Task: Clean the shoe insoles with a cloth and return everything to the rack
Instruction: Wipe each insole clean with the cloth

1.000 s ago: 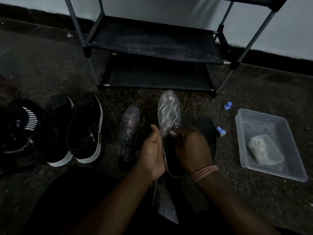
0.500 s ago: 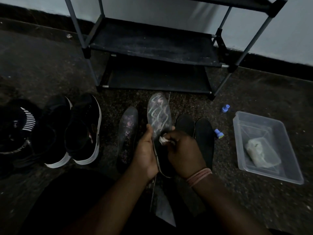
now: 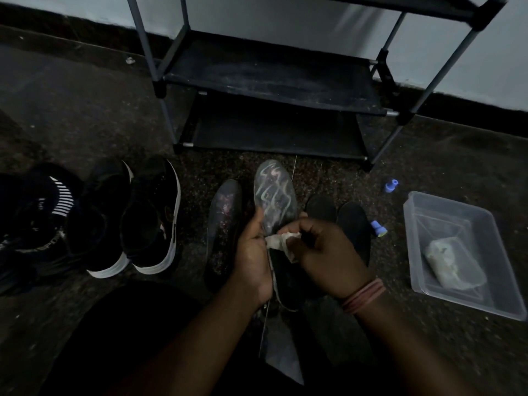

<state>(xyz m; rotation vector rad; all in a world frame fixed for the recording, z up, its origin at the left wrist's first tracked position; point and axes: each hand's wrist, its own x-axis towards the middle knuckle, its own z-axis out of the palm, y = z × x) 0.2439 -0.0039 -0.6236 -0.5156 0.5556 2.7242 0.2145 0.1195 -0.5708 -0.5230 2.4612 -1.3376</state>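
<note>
Grey insole with pale wavy marks (image 3: pixel 275 201) held above the floor, long axis running away from the person, toe toward the black metal shoe rack (image 3: pixel 274 90). Left hand (image 3: pixel 253 255) grips its left edge mid-length; right hand (image 3: pixel 325 252) pinches a small white cloth (image 3: pixel 281 242) against its middle. Heel end hidden behind both hands; dim light obscures detail.

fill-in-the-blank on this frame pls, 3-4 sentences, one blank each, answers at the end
1. The left hand grips the pale ____ by its edge.
2. The right hand pinches a white ____ against it.
3. The clear plastic tub sits on the floor to the person's ____.
4. Both shelves in view on the rack hold ____ shoes.

Missing words: insole; cloth; right; no
</note>
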